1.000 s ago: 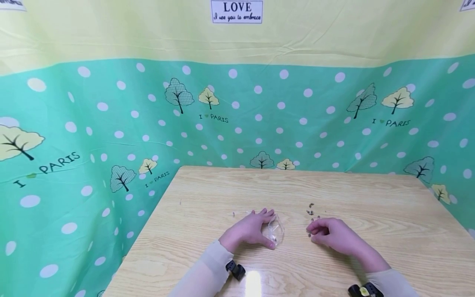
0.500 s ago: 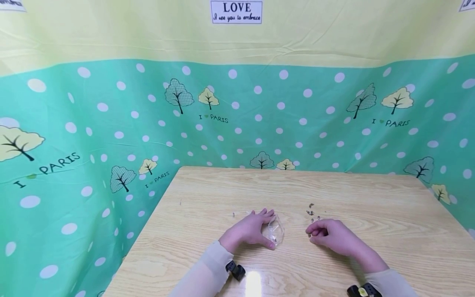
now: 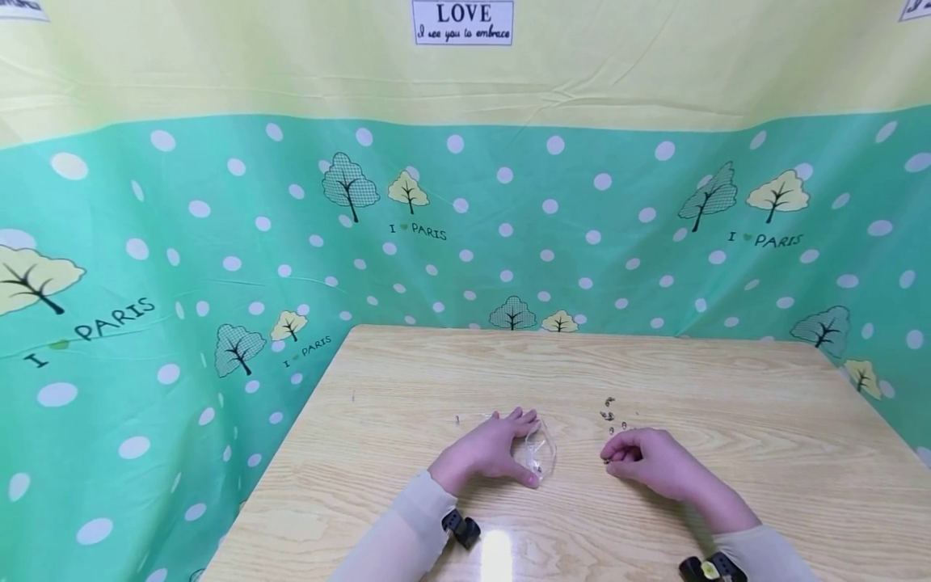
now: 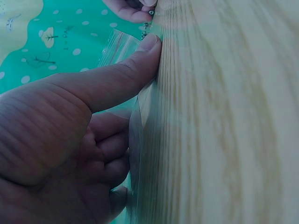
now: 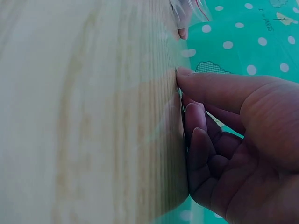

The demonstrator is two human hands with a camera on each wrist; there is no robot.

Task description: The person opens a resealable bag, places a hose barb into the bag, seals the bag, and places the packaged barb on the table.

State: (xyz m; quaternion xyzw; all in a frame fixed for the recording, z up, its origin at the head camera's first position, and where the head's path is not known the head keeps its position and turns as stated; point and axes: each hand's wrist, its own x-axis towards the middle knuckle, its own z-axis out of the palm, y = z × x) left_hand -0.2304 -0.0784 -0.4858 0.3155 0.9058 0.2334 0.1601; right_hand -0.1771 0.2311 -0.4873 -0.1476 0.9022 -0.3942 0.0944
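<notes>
White printed label (image 3: 463, 23), at 12 o'clock: "LOVE", "I see you to embrace". Yellow-and-green polka-dot fabric backdrop (image 3: 509, 202): tree motifs, captioned "I [heart] PARIS". Pale wood-grain table (image 3: 473, 372): glossy at 6 o'clock, far edge against the fabric. Clear plastic bag with a red line (image 3: 541, 453): on the table, toward 5 o'clock. Left hand (image 3: 497, 447): at the bag's 9 o'clock, thumb and fingers parted, touching the bag. Right hand (image 3: 647, 457): at its 3 o'clock, fingers bent, fingertips at a tiny dark piece (image 3: 606, 461); whether pinched, cannot tell. Small dark metallic pieces (image 3: 607, 415): several, at the bag's 2 o'clock. Wood surface separates bag from right hand, and pieces from far edge.
</notes>
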